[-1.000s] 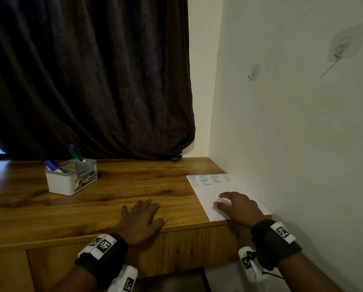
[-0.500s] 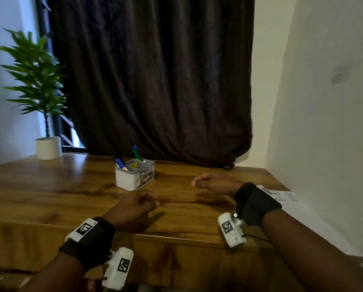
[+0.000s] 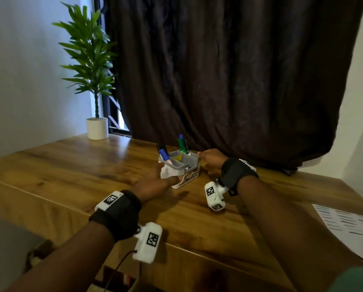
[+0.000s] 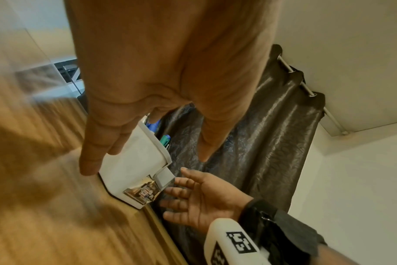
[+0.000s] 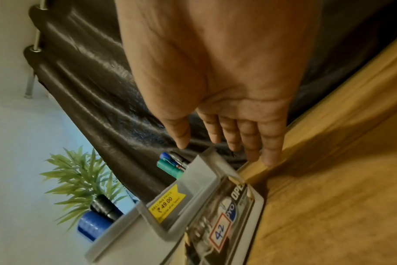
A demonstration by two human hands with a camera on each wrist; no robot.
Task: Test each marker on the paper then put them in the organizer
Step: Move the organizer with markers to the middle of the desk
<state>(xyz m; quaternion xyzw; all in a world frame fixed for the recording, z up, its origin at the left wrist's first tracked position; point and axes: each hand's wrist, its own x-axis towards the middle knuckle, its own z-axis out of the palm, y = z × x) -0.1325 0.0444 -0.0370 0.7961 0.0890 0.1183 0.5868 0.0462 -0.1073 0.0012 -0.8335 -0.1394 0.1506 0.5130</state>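
We see a wooden desk (image 3: 104, 171) under a dark curtain (image 3: 229, 70) at the far side, pale walls (image 3: 25, 70) left and right, a potted plant (image 3: 90, 60) far left.

White organizer (image 3: 177, 174) with yellow price sticker (image 5: 167, 200), blue marker (image 3: 163, 154), green marker (image 3: 181, 145)

The organizer (image 3: 179, 169) stands on the worktop (image 3: 92, 165) before the curtain (image 3: 229, 70), markers (image 3: 181, 143) in it, left hand (image 3: 155, 182) and right hand (image 3: 211, 161) flanking it; plant (image 3: 92, 66) back left, paper (image 3: 349, 226) far right
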